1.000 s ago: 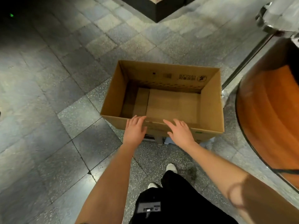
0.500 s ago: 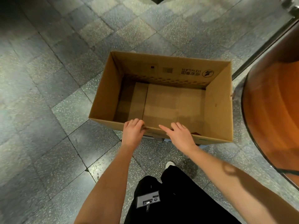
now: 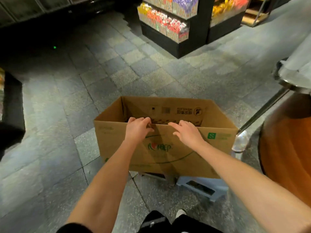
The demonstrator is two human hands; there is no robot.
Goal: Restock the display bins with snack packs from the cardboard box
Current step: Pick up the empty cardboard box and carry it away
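An open brown cardboard box (image 3: 218, 148) with green print stands on a low blue step stool (image 3: 200, 187) on the floor in front of me. My left hand (image 3: 137, 128) grips the near rim of the box, fingers curled over the edge. My right hand (image 3: 188, 133) rests on the same rim, its fingers fairly straight and reaching over it. The inside of the box is mostly hidden from this angle; no snack packs show in it. Display bins (image 3: 165, 24) full of colourful snack packs stand at the far centre.
A second stocked display stand (image 3: 227, 12) is at the far right. A round orange-sided counter (image 3: 289, 148) with a metal rail (image 3: 262, 111) is close on my right. A dark fixture (image 3: 13, 101) sits at the left edge. Grey tiled floor lies between.
The view has tilted up, so the display bins now show and the box's inside is hidden. My left hand's fingers have curled over the near rim; my right hand stays on it.
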